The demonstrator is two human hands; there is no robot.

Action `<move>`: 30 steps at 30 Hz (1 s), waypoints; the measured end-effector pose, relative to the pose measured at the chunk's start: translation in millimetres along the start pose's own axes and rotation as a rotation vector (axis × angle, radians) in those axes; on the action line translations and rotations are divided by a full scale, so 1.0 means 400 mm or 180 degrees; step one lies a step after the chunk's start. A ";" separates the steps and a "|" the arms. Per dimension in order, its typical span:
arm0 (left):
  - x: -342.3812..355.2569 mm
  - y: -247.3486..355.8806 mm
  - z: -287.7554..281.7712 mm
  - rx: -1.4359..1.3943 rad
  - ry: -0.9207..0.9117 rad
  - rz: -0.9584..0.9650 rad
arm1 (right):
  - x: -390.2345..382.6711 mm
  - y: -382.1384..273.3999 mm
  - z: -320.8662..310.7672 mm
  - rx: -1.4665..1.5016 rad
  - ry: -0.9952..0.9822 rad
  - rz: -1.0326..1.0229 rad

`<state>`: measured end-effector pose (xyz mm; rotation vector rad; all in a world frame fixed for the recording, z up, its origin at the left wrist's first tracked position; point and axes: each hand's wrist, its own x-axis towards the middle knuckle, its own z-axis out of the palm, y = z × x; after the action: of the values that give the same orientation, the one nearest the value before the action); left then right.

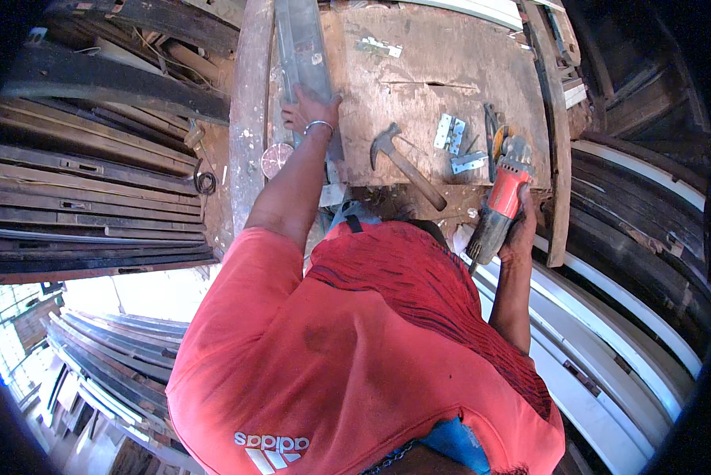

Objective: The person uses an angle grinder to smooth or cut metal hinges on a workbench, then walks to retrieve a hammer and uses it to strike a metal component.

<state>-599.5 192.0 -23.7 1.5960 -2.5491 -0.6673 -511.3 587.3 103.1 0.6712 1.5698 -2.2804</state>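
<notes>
My left hand (312, 113) lies on a long grey board (304, 51) at the left of the workbench, its fingers spread over the surface. A red and black angle grinder (504, 196) is in my right hand (522, 226), at the bench's right front corner. Its metal head and orange disc point away from me. Left of the grinder lie metal hinges (449, 133) and a dark, long-handled tool like pliers (491, 131). Between my hands rests a claw hammer (407, 166) with a wooden handle. Beside my left forearm is a round, flat, speckled piece (276, 161).
The worn plywood bench top (371, 95) has raised wooden side rails (556, 134). More small metal hinges (379, 47) lie at its far side. Dark planks (94, 190) are stacked to the left. White and dark lengths of board (601, 348) lie along the right.
</notes>
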 end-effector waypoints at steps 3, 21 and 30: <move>0.007 -0.003 0.000 -0.0016 -0.0088 0.0118 | -0.013 -0.012 0.004 0.0002 0.0089 0.0208; -0.332 0.074 0.220 -0.1107 -0.1854 0.3639 | 0.020 -0.042 -0.102 0.0289 -0.0018 0.0180; -0.507 0.207 0.399 -0.0394 -0.2358 0.2888 | -0.005 -0.063 -0.166 0.0477 0.0314 -0.0178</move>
<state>-619.4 451.1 -100.7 -0.0022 -3.1379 -1.3704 -507.9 658.2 104.3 0.7983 1.4883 -2.4598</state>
